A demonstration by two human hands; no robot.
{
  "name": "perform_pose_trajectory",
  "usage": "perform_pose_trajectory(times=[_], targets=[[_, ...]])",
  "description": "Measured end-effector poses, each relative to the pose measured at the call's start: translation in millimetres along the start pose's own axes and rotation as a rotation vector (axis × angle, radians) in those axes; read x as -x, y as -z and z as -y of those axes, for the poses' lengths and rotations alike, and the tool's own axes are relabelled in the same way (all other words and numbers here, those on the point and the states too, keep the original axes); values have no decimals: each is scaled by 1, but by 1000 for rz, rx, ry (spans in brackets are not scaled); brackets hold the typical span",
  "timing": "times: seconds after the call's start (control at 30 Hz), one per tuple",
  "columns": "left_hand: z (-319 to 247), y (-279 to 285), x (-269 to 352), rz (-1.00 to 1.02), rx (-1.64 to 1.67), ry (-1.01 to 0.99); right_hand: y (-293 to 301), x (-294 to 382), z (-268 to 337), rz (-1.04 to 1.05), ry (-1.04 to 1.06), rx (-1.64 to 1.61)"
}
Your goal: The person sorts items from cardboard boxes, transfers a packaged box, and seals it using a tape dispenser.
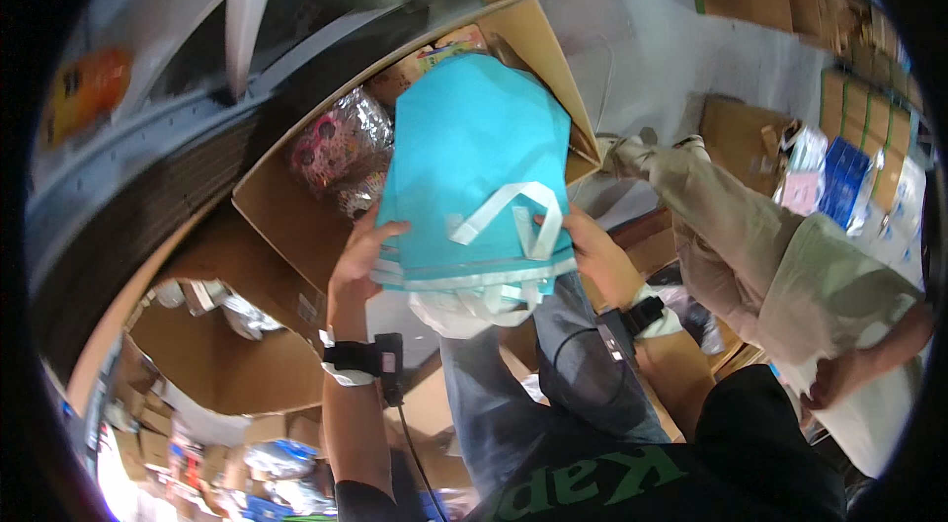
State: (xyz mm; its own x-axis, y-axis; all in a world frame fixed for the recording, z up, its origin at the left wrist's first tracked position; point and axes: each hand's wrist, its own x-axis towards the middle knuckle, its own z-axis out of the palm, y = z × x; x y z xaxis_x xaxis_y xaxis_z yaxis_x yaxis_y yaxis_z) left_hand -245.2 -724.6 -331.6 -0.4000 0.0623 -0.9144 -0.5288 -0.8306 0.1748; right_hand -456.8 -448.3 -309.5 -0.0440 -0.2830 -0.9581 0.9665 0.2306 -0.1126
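A stack of turquoise fabric tote bags [481,144] with white handles is held between both hands, over a large open cardboard box [285,233]. My left hand [363,248] grips the stack's lower left edge, thumb on top. At the lower right edge, my right hand [589,237] has hold of it too. White fabric [452,311] hangs below the stack's near edge. Inside the box, clear-wrapped packs with a pink pattern [333,144] lie at the left, and a printed carton [459,40] shows behind the bags. The bags hide the rest of the box's contents.
Another open cardboard box [215,366] with wrapped items stands at the lower left. To the right, a person in light trousers [733,233] stands close by, one hand [837,377] visible. More cartons [863,129] and a blue package [843,181] lie beyond them.
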Motion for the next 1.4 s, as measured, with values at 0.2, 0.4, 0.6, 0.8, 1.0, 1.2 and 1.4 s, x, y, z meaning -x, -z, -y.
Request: perform_pose_trajectory(times=[0.2, 0.4, 0.6, 0.8, 1.0, 1.2, 1.4], targets=[[-49, 43, -18, -49, 570, -202, -50, -65, -39, 24, 15, -488], [-69, -21, -47, -90, 332, -331, -78, -110, -49, 29, 222, -686], [-75, 20, -98, -231, -70, -325, -107, -141, -35, -216, 314, -641], [-94, 70, -126, -203, -108, -372, -155, -190, -44, -620, -45, -261], [-53, 57, -165, -551, -746, -407, -136, -250, -84, -818, -76, -147], [-65, 102, -188, -906, -1340, -248, -167, -216, -57, -666, -151, -49], [-74, -4, -81, -510, -1186, -365, -126, -109, -38, -513, 605, 43]])
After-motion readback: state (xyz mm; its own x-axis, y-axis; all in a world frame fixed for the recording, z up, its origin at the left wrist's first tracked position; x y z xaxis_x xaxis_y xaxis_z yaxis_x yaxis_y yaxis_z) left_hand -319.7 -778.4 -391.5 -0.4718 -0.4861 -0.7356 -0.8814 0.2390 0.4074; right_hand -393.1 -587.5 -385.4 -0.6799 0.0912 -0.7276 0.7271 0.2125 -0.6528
